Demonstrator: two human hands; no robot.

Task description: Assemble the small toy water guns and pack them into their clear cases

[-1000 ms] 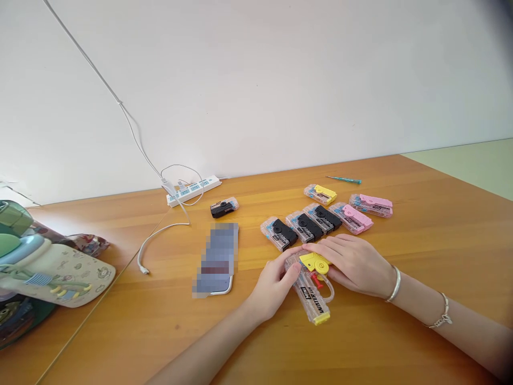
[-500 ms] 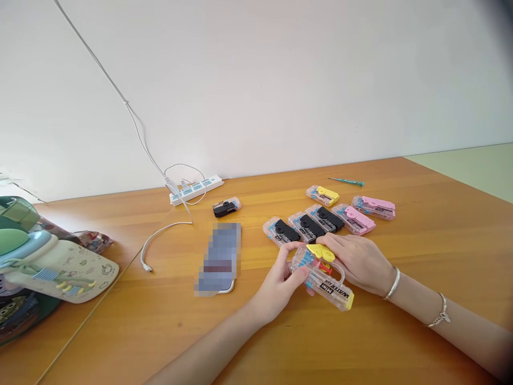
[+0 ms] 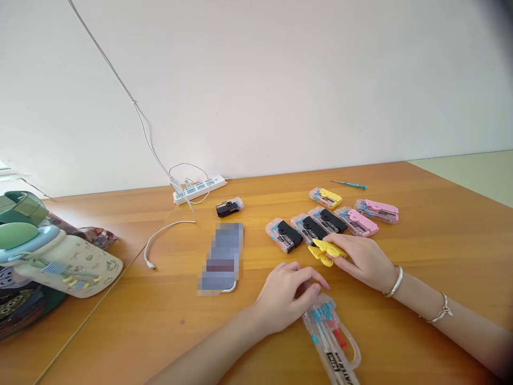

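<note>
My right hand (image 3: 360, 262) pinches a yellow plastic grip piece (image 3: 326, 251) between thumb and fingers, just in front of the black-gripped toys. A clear mini water gun body (image 3: 331, 337) with blue inner parts and a red trigger lies slanted toward the bottom edge, where its far end is cut off. Beside its upper end is my left hand (image 3: 286, 294), with fingers bent and apart; the thumb is close to or touching the clear plastic. Several small water guns lie beyond: black ones (image 3: 287, 235), pink ones (image 3: 356, 221) and a yellow one (image 3: 325, 198).
A phone with a blurred screen (image 3: 222, 256) lies left of my hands. Behind it are another black toy (image 3: 230, 206), a power strip (image 3: 200, 189) and a white cable (image 3: 160, 230). A small screwdriver (image 3: 350, 185) is at the back; a bottle (image 3: 72, 262) stands left.
The yellow grip piece has come off the clear water gun and stays in my right hand. The clear body has moved down toward the bottom edge, and my left hand's fingers have loosened.
</note>
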